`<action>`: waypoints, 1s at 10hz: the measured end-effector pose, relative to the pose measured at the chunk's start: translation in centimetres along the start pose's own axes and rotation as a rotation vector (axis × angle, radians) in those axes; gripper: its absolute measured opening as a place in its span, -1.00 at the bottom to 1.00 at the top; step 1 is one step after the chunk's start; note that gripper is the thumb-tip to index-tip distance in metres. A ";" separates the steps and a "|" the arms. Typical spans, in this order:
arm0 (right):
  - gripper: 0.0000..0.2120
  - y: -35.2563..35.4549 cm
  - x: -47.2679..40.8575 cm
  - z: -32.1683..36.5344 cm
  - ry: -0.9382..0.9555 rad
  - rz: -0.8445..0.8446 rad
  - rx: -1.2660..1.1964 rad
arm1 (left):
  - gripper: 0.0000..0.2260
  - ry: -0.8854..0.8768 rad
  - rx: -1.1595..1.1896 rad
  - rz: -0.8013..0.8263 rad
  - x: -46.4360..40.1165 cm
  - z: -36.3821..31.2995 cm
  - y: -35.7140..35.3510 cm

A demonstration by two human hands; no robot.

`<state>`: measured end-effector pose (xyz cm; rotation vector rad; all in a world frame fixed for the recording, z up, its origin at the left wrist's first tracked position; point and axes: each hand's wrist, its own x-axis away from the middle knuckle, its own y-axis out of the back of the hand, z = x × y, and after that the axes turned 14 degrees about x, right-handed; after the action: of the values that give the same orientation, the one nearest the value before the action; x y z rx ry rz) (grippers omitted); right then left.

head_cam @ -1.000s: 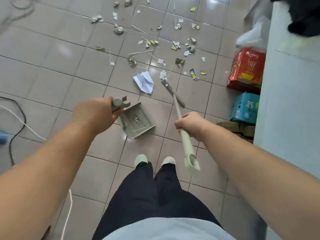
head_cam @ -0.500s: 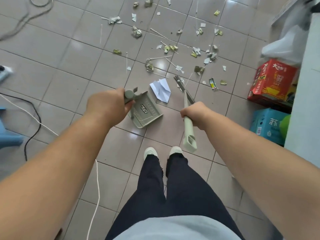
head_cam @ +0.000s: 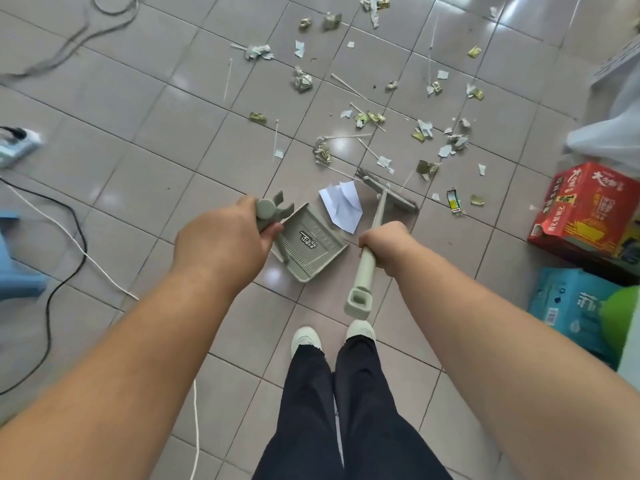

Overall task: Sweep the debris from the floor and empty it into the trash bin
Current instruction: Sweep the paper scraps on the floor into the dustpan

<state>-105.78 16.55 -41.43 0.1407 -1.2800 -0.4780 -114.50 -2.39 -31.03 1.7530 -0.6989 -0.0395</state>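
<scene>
**Broom poised behind the first scrap, pan waiting empty**

The left hand (head_cam: 225, 240) was clenched around the top of the dustpan handle (head_cam: 268, 211), its fingers (head_cam: 272, 233) wrapped on the grip, and the dustpan (head_cam: 308, 249) sat low by the floor with nothing in it. The right hand (head_cam: 382, 245) was clenched on the broom handle (head_cam: 365, 268), the broom head (head_cam: 388, 192) resting just beyond a folded white paper (head_cam: 341, 206) that lay near the pan's mouth. Most of the debris (head_cam: 367, 117) lay scattered over the tiled floor (head_cam: 145, 140) further out. No trash bin was in view. The sweep would likely go best with the pan's lip pressed flat to the tile and short strokes drawn toward it, gathering the far litter into one heap first.
</scene>
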 end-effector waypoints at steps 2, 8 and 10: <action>-0.85 1.8 -0.2 0.7 -0.118 0.166 -0.624 | -0.68 0.017 0.011 0.016 -0.1 1.3 -0.5; -0.75 0.0 -1.1 -0.1 -0.050 -0.078 0.032 | -0.71 -0.007 0.036 0.062 -1.6 0.0 -1.1; -0.86 -0.6 -1.5 -0.5 -0.194 0.083 -0.082 | -0.73 -0.007 0.038 0.059 -1.7 -0.3 -1.2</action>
<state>-105.75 16.55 -43.17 -0.0291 -1.4472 -0.4805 -115.23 -1.20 -32.59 1.7687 -0.7610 0.0079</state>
